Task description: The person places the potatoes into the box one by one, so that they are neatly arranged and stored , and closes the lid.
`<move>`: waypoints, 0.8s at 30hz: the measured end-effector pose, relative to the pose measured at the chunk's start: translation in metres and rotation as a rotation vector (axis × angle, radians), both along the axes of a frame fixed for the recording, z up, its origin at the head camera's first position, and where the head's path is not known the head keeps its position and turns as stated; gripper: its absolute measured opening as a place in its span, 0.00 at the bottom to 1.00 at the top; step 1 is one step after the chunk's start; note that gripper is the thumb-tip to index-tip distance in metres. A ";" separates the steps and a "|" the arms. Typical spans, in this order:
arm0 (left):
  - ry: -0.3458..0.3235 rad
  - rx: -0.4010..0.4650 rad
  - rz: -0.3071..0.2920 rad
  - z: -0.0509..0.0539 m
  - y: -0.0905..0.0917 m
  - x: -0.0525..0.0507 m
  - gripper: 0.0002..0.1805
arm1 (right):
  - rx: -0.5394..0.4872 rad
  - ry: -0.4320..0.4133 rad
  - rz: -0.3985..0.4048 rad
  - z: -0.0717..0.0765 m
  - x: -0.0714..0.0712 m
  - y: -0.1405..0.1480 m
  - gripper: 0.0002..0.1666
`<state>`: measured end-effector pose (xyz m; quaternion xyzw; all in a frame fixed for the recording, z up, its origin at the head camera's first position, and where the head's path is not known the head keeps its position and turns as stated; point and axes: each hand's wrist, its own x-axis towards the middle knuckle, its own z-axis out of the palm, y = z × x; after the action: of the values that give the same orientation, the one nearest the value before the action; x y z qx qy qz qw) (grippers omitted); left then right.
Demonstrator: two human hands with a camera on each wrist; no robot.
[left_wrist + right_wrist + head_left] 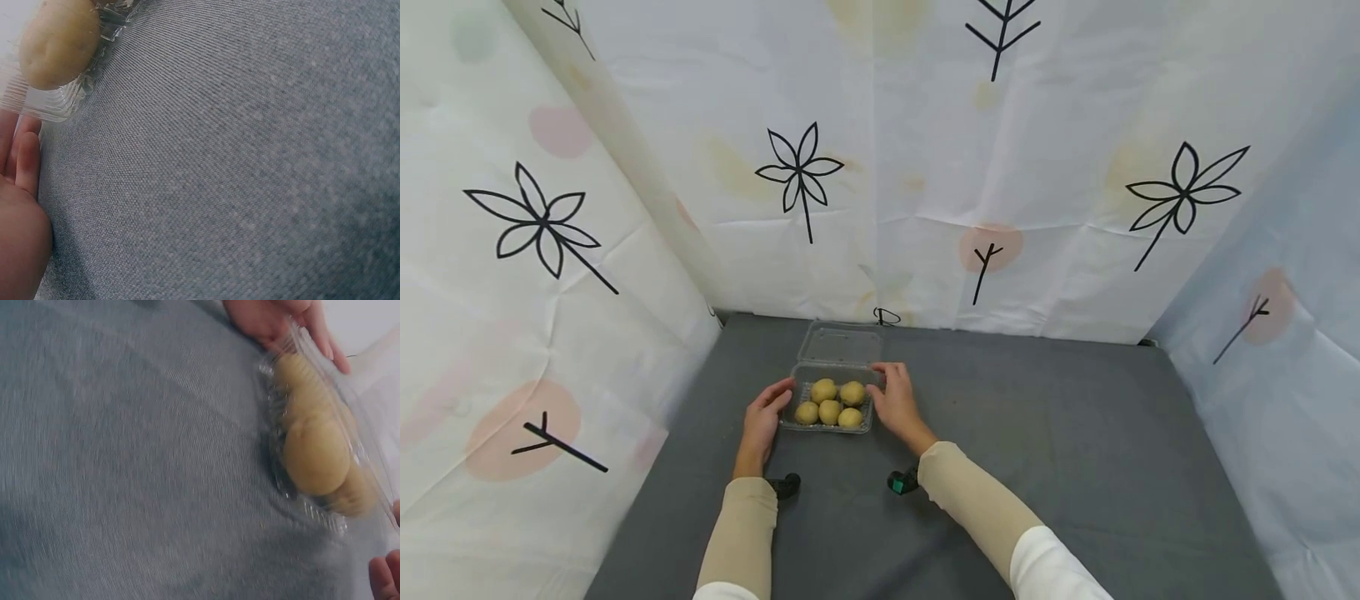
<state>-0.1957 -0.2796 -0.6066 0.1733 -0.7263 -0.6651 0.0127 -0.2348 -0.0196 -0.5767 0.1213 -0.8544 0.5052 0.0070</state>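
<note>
A clear plastic clamshell container (828,429) lies on the grey cloth with its lid (842,343) folded back, away from me. Several pale yellow potatoes (830,412) sit inside it in two rows. My left hand (761,423) is at the container's left side, fingers extended along the wall; the left wrist view shows these fingers (27,164) at the container's corner, below a potato (61,44). On the right side, my right hand (897,402) has its thumb and fingers spread by the rim. Only its fingertips (384,576) show in the right wrist view, beside the container.
Grey cloth (1037,450) covers the table around the container. White curtains with plant drawings (925,167) stand along the back and both sides. Dark wrist-worn devices (901,482) sit at the inner side of each wrist.
</note>
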 end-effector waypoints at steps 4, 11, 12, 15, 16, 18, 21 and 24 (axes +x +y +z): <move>-0.010 0.013 -0.001 0.000 0.002 0.000 0.22 | 0.040 -0.065 0.028 0.000 -0.003 0.004 0.28; 0.003 0.002 0.001 0.002 0.001 0.004 0.22 | 0.083 -0.228 0.087 0.008 -0.013 0.009 0.36; 0.005 -0.002 0.002 0.002 0.001 0.004 0.22 | 0.094 -0.255 0.100 0.010 -0.015 0.009 0.37; 0.000 -0.009 0.005 0.001 0.000 0.005 0.23 | 0.115 -0.317 0.140 0.012 -0.021 0.011 0.38; -0.001 -0.010 0.004 0.001 0.000 0.005 0.23 | 0.124 -0.331 0.150 0.012 -0.022 0.011 0.39; -0.003 -0.013 0.002 0.001 0.001 0.004 0.24 | 0.131 -0.360 0.169 0.013 -0.024 0.013 0.39; -0.002 -0.012 0.003 0.000 0.001 0.004 0.22 | 0.133 -0.399 0.193 0.015 -0.026 0.015 0.40; -0.004 -0.007 0.009 0.000 0.002 0.003 0.21 | 0.135 -0.423 0.207 0.017 -0.027 0.016 0.41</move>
<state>-0.1930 -0.2776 -0.6067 0.1781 -0.7278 -0.6621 0.0148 -0.2618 -0.0039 -0.5601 0.0998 -0.8518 0.4590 -0.2320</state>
